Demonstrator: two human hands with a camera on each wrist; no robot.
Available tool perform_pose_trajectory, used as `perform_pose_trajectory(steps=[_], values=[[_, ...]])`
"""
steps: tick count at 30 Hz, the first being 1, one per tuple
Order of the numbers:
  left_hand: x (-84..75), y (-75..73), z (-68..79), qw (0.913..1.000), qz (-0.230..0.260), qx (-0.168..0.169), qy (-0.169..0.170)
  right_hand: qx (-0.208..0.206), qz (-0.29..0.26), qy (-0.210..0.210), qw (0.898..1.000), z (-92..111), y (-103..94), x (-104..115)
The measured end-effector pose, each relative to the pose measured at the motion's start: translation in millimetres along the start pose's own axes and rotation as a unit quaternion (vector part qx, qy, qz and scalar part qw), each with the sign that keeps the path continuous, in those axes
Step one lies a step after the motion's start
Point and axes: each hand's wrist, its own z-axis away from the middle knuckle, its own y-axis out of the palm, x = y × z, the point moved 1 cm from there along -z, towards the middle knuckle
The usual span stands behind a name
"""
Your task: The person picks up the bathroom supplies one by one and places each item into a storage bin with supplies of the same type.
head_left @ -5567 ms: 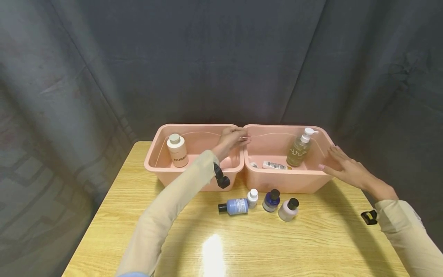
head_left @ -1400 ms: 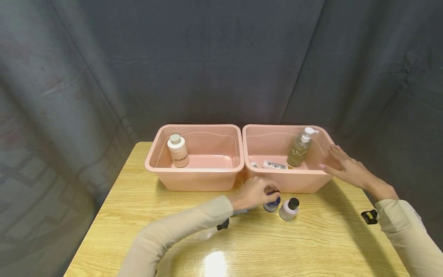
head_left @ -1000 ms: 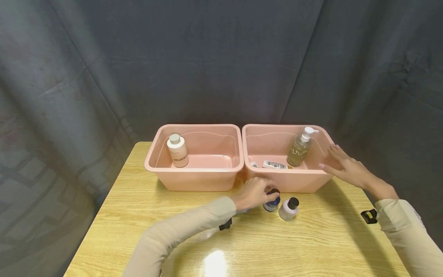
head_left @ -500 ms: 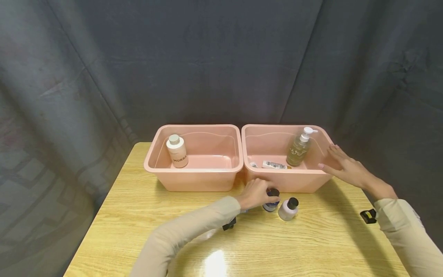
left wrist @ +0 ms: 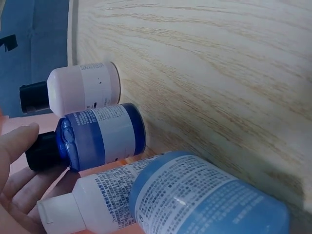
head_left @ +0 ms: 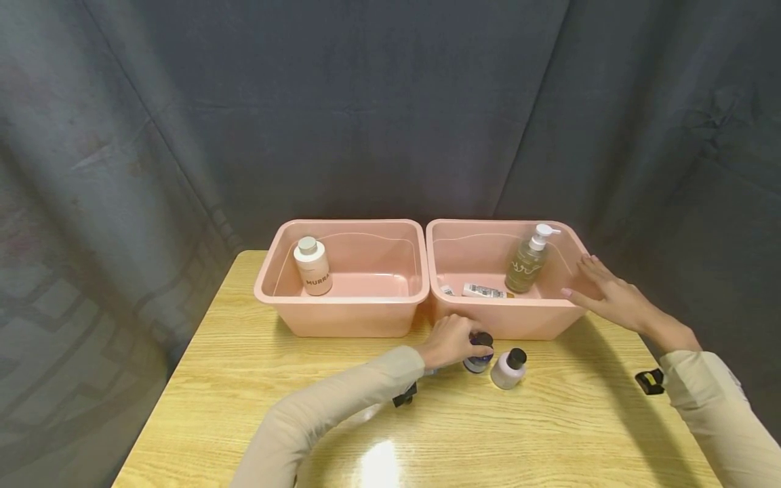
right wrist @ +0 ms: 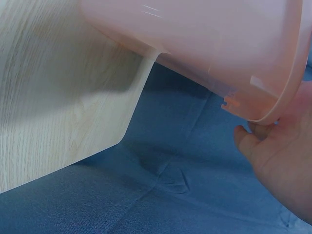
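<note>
My left hand (head_left: 450,342) is at a dark blue bottle (head_left: 476,363) with a black cap, in front of the right bin. In the left wrist view the thumb and fingers pinch the cap (left wrist: 44,152); the bottle stands upright on the table. Beside it are a pale pink bottle (head_left: 506,374), a small white bottle (left wrist: 109,200) and a light blue bottle (left wrist: 209,200). In the head view the hand and sleeve mostly hide the last two. My right hand (head_left: 622,301) rests with extended fingers on the right end of the pink right bin (head_left: 500,318).
A pink left bin (head_left: 348,317) stands against the right one and holds a white bottle (head_left: 313,271). Inside the right bin are a green pump bottle (head_left: 525,268) and a white tube (head_left: 482,291). Grey curtains (head_left: 390,115) hang behind the wooden table (head_left: 244,379).
My left hand has come from the inner ends of the bins down to the dark blue bottle, and its fingers now grip the cap. The right hand stays on the bin.
</note>
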Motion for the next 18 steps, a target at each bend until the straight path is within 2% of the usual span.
perform_pose_trajectory(steps=[18], values=[[0.9,-2.2,3.2,0.9997,0.008,-0.012,0.02,0.004,0.0,0.003,1.0,0.5,0.3,0.3]])
